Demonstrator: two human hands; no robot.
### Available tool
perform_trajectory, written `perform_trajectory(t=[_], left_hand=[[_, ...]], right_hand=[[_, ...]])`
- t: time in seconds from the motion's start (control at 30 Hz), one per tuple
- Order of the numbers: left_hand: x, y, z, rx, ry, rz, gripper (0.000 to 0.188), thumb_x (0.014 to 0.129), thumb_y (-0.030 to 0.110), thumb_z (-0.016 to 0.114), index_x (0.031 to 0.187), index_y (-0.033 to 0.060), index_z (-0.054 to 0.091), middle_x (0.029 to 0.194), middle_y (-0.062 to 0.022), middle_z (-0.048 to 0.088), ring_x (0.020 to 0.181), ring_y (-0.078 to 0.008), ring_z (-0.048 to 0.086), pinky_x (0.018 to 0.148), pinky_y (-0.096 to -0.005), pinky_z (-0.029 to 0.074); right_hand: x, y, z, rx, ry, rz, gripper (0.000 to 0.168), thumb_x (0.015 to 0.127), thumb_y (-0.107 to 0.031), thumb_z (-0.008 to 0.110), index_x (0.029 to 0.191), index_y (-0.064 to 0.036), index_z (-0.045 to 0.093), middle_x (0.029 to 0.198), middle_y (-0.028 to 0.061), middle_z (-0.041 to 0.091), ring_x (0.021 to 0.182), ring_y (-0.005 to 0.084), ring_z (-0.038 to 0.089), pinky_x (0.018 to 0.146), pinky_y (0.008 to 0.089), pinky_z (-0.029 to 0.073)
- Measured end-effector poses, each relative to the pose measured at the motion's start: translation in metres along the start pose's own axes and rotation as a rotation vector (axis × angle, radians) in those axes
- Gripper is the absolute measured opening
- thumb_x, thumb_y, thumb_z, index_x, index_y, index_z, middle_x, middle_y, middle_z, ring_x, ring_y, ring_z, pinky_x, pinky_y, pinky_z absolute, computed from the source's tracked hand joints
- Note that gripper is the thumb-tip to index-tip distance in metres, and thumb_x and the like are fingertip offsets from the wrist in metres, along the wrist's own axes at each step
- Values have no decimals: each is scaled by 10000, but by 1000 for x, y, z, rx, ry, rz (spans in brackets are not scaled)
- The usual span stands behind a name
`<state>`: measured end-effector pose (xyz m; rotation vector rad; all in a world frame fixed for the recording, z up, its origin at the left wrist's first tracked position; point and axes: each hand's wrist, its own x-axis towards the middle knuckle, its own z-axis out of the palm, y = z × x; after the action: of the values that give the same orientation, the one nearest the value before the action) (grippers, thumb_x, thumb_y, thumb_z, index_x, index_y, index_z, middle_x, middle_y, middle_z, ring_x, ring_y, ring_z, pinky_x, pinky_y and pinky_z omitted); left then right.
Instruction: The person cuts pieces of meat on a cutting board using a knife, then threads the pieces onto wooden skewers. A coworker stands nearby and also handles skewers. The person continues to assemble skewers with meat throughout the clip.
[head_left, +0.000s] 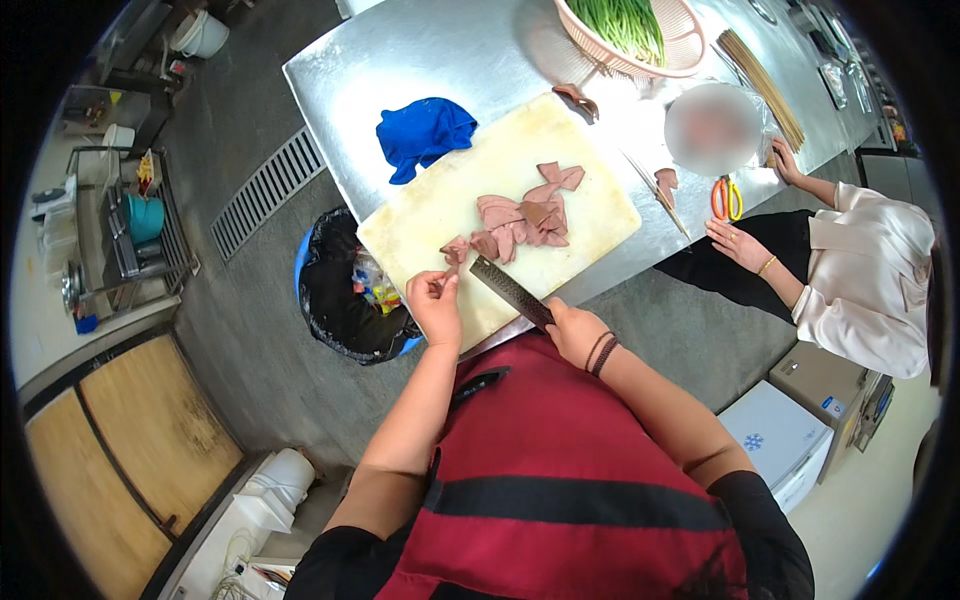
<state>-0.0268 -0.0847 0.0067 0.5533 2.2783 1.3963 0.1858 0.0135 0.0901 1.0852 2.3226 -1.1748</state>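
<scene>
My right hand (577, 330) grips a cleaver (511, 292) with a dark, hammered-looking blade, held over the near edge of a pale cutting board (405, 217). To its left, my left hand (436, 304) pinches a small piece of meat between thumb and fingers at the board's edge. Sliced pinkish-brown meat (525, 217) lies in a loose pile on the board, just beyond the blade. A crumpled blue cloth (426, 135) rests at the board's far left edge. Past the board's far corner lies a darker piece of meat (577, 101).
A pink basket (686, 37) holds green stalks. Thin sticks (765, 90), scissors (726, 199) and another meat piece (666, 186) are on the metal table (337, 82). A co-worker (862, 262) stands at the right. Below the board's left side is a lined bin (330, 300).
</scene>
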Motion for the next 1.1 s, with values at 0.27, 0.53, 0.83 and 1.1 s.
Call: perform_trajectory(t=[0.27,0.53,0.83,1.1], left_hand=[[-42,-14,3,-288,-160,-226,248,823,-10,662,1027,-5,521,934,-54,562,844,-133,577,746,-251,485],[-24,-10,4,-461,-121,-416,187,865,3,626,1015,-1,515,871,-47,594,750,-103,573,690,-262,493],[-28,14,3,185,-323,345,165,760,-17,660,905,1,583,935,-122,587,858,-267,564,777,-357,469],[-33,3,18,117,-583,210,219,759,-12,664,975,-6,628,981,-141,558,911,-286,562,820,-354,474]], right_hand=[[15,-14,18,-51,9,-44,249,861,-131,569,1004,5,418,778,273,609,762,457,595,677,520,476],[34,-40,18,-74,-13,-18,225,865,-115,562,980,4,410,766,270,606,759,451,598,671,519,478],[-6,1,18,203,156,8,263,838,-114,572,1044,14,470,891,277,623,874,461,582,762,506,472],[-54,57,66,1011,283,444,265,854,-147,664,1024,7,531,679,69,598,410,121,497,382,284,406]])
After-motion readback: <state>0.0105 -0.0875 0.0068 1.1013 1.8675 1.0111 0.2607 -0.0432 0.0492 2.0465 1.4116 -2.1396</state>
